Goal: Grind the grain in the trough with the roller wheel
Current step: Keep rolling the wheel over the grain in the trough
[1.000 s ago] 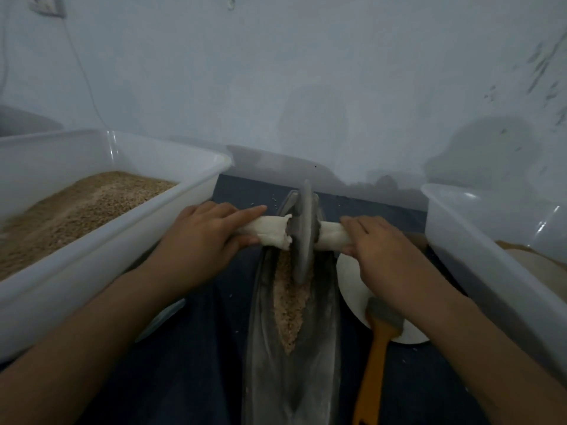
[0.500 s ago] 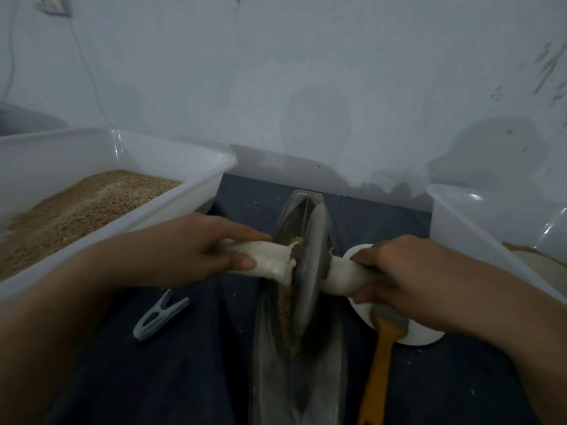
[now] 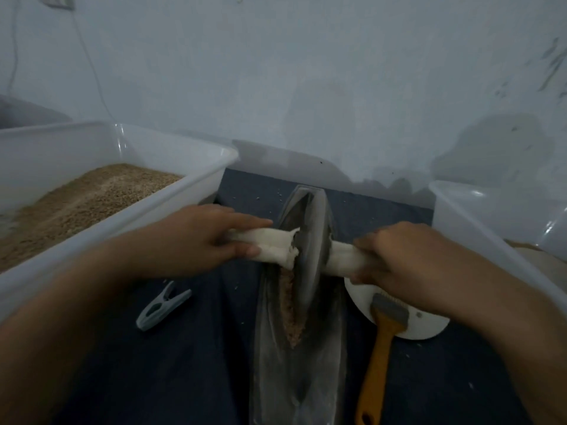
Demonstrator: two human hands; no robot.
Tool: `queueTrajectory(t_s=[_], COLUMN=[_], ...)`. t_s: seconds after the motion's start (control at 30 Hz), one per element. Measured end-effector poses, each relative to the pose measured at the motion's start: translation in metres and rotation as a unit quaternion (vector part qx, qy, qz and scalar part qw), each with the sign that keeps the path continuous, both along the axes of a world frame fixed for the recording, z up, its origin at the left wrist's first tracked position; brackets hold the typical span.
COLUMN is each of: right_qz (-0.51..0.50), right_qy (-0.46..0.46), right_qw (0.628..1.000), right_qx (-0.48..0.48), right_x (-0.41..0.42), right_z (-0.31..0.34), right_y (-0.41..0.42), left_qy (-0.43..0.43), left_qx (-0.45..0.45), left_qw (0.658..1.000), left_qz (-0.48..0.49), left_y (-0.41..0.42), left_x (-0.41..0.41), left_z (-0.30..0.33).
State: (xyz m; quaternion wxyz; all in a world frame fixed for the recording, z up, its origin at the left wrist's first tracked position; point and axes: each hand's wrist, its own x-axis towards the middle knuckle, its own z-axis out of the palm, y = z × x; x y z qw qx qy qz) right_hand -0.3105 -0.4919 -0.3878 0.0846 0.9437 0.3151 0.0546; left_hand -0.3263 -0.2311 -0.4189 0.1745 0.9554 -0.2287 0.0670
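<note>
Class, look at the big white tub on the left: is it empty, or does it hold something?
It holds something. The white tub contains a sloping heap of brown grain covering its visible floor; its near wall hides how deep the heap runs.

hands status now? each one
Left hand: grips the wheel's cloth-wrapped left handle.
Right hand: grips the right handle.

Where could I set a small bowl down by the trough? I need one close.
Bare cloth lies between the clothespin and the trough, and nearer you, left of the trough. Right of it is crowded: the brush lies over the white disc beside the right tub.
</note>
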Motion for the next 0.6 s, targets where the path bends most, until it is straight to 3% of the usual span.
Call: queueTrajectory(t_s=[0.17, 0.27, 0.33, 0.47, 0.6], right_qz=[0.0, 0.0, -0.01, -0.047, -0.046], right_qy=[0.085, 0.038, 0.001, -0.04, -0.093], right_qw=[0.996, 0.999, 1.0, 0.991, 0.987], right_qx=[0.007, -0.007, 0.0, 0.118, 0.125], right_x=[-0.033, -0.026, -0.011, 0.022, 0.031], right_z=[0.02, 0.012, 0.003, -0.019, -0.033], right_y=[-0.005, -0.002, 0.001, 0.003, 0.002], left_qy=[0.101, 0.085, 0.037, -0.149, -0.21], left_qx=[-0.044, -0.036, -0.018, 0.014, 0.01], left_qw=[0.991, 0.994, 0.999, 0.982, 0.97], left_qz=[-0.07, -0.05, -0.013, 0.112, 0.125], left_y=[0.008, 0.004, 0.001, -0.01, -0.016], left_x=[-0.012, -0.009, -0.001, 0.017, 0.023], left_z=[0.014, 0.011, 0.003, -0.024, -0.032])
